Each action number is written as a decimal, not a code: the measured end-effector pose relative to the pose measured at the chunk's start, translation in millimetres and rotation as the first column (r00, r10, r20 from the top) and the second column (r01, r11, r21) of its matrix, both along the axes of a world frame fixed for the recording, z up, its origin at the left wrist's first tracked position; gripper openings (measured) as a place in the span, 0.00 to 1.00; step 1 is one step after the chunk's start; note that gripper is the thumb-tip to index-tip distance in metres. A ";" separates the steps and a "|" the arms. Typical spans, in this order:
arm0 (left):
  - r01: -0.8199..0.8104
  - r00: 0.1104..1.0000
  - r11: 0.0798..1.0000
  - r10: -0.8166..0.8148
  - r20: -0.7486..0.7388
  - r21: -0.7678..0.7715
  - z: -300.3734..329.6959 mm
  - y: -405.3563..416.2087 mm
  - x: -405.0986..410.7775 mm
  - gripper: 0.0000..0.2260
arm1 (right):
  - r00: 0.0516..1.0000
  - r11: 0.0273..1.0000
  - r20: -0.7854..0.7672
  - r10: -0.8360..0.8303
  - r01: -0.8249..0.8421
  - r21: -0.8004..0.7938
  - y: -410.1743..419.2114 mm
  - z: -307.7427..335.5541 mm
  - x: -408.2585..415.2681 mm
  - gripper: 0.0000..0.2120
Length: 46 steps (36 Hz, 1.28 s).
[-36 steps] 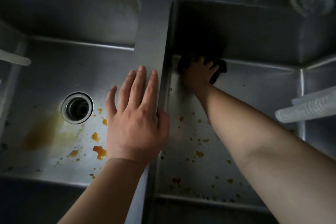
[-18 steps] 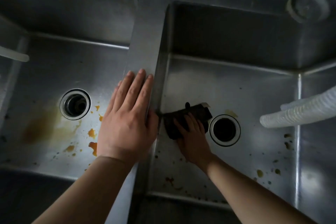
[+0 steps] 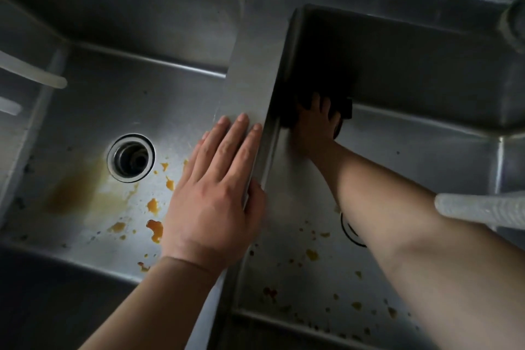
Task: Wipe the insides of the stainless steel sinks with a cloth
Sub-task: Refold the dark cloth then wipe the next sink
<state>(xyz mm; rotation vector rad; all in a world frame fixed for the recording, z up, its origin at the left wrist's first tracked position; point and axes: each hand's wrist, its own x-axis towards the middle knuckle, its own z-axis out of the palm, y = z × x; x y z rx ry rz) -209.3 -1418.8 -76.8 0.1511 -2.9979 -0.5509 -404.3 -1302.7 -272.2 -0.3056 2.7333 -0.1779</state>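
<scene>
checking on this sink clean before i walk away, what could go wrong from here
1. The right hand presses the dark cloth into the shadowed far corner of the right sink, so spots there may be missed unseen.
2. Orange splatters near the forearm could smear onto the arm.
3. The left hand rests flat on the divider; if the metal is wet, it might slip toward the stained left sink.

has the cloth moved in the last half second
Yes. The cloth under the right hand went from beside the right sink's drain up to the far corner by the divider.
</scene>
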 end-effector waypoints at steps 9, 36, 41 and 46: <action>-0.014 1.000 1.000 0.014 0.020 0.010 1.6 -0.1 -0.1 0.29 | 0.994 0.995 -0.059 -0.096 0.098 0.037 8.1 3.4 9.6 0.35; -0.024 0.999 0.999 0.025 -0.027 0.028 4.2 3.2 -0.4 0.30 | 0.973 0.959 0.062 -0.222 0.229 -0.168 -20.1 -3.5 8.9 0.27; -0.021 0.999 1.000 0.021 -0.044 0.016 2.3 2.7 1.9 0.29 | 0.979 0.973 0.123 -0.161 0.179 -0.148 -12.3 5.4 30.8 0.29; -0.035 0.999 0.999 0.034 -0.039 -0.025 1.5 2.6 4.1 0.29 | 0.990 0.974 0.125 -0.070 0.095 -0.207 8.2 9.4 126.3 0.26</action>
